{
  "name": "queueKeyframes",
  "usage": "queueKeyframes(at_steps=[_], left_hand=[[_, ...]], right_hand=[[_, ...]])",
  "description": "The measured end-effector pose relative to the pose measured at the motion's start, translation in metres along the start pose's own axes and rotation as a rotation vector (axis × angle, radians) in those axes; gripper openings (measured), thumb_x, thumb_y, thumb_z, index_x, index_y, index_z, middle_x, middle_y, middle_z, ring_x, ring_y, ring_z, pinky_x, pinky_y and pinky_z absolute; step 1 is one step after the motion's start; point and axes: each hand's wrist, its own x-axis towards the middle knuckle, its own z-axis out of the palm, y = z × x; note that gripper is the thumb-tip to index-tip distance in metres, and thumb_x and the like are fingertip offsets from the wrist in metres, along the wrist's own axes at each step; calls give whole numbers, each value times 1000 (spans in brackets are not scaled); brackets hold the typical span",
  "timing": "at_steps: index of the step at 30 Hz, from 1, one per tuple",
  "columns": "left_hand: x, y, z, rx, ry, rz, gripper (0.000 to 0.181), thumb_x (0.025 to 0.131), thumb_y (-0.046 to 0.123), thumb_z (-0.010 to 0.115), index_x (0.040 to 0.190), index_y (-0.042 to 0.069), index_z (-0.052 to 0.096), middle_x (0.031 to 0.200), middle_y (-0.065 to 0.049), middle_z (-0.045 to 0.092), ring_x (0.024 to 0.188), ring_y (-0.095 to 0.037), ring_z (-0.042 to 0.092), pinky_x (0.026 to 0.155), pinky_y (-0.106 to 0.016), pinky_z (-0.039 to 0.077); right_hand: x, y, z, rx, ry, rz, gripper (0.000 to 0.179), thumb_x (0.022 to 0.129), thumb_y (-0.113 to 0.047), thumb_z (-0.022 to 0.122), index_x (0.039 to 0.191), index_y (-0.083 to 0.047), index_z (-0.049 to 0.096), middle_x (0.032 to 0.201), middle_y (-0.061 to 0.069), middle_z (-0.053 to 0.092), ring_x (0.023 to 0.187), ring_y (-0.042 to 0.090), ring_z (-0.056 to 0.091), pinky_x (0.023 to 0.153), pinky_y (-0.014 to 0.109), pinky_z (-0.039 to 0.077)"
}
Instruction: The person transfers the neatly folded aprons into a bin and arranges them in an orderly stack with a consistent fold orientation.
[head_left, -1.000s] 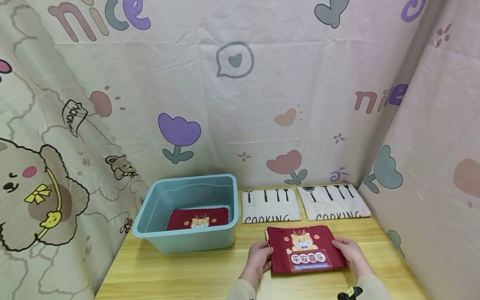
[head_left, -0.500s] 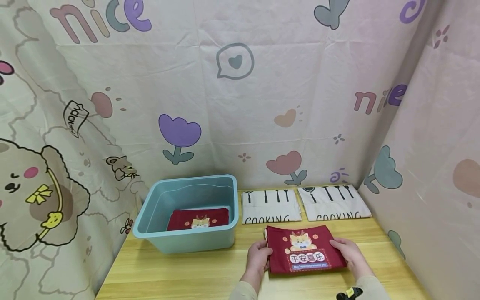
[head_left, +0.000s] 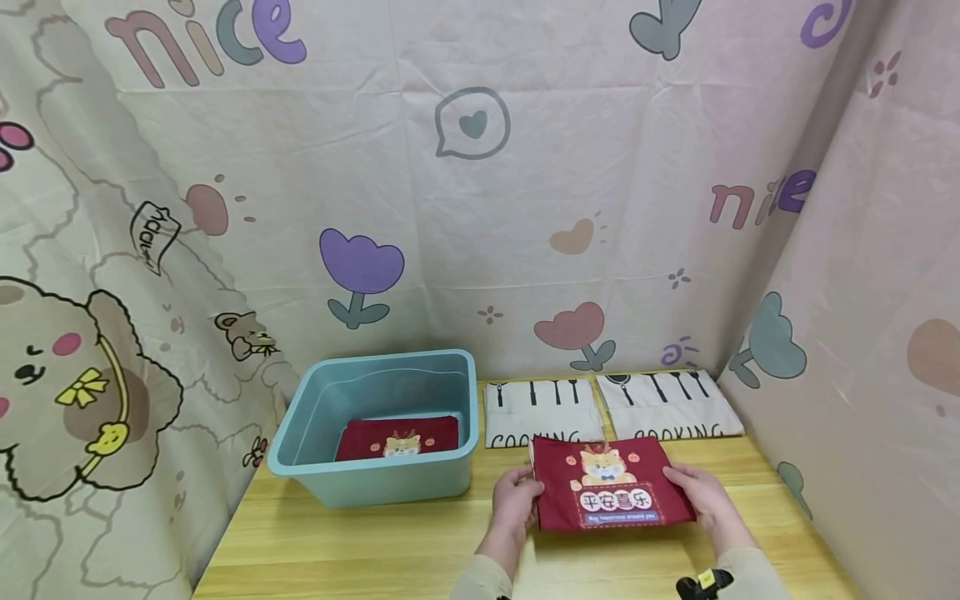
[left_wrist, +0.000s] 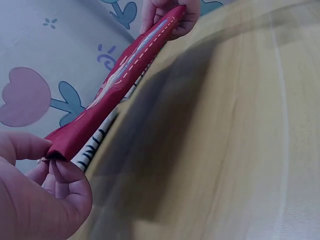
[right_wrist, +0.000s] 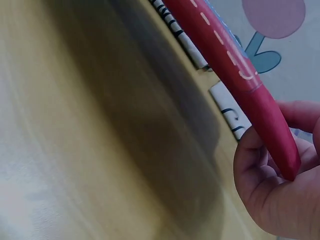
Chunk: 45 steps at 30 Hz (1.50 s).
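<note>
"Holding what, those two bare hands at the near edge?"

"One folded red cloth [head_left: 611,485], by its two ends. The person's left hand [head_left: 515,502] pinches one end, thumb above and fingers curled beneath; the right hand [head_left: 703,504] pinches the other, so both grips are narrow, closed to the cloth's thickness."

"And the sleeves?"

"Pale, both of them. By the right cuff sits a small black-and-yellow piece [head_left: 703,585], too small to make out."

"Is the cloth lying down?"

"No, it is raised above the wooden table [head_left: 337,550]; both wrist views show its shadow spread below. The print faces up: a cartoon dog with antlers, a row of characters and a line of small lettering."

"Past it?"

"To the person's left stands a blue bin [head_left: 375,481], and inside, on its floor, lies a second red cloth [head_left: 360,440] with a similar dog. Beyond the held cloth, two white cloths lie side by side, the left one [head_left: 542,408] and the right one [head_left: 667,404], printed with utensils and COOKING. In the head view the held cloth overlaps the lower edge of the left one."

"Farthest back?"

"A pale curtain [head_left: 480,225] with flowers, hearts and the word nice."
</note>
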Motion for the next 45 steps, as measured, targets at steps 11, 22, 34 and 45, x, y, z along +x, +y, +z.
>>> queueKeyframes(at_steps=[11,22,34,45], left_hand=[[-3,30,3,-27,-29,63,48,84,-5,64,131,-6,56,101,-7,67,67,-13,60,56,-25,47],[-6,50,3,-7,-43,102,42,87,-2,63,128,-1,61,97,-8,67,76,-18,64,59,-29,52],[-12,76,3,-15,-31,149,41,85,-4,64,126,-2,63,99,-9,66,84,-17,60,65,-32,53],[-15,91,-6,-45,-67,194,43,87,-2,65,130,-4,60,97,-6,67,80,-14,60,63,-31,55]], right_hand=[[-8,-25,-2,84,-50,-21,68,102,-21,54,148,15,20,90,1,64,78,13,64,70,36,59],[-17,-47,-5,173,-76,-61,45,101,-17,55,139,4,42,90,-2,64,80,13,65,72,36,58],[-25,-69,-3,222,-106,-126,8,102,-16,54,110,-17,57,89,-3,63,79,11,65,70,33,58],[-30,-81,6,231,-85,-152,35,102,-20,55,133,-6,48,95,-7,62,84,9,64,74,32,58]])
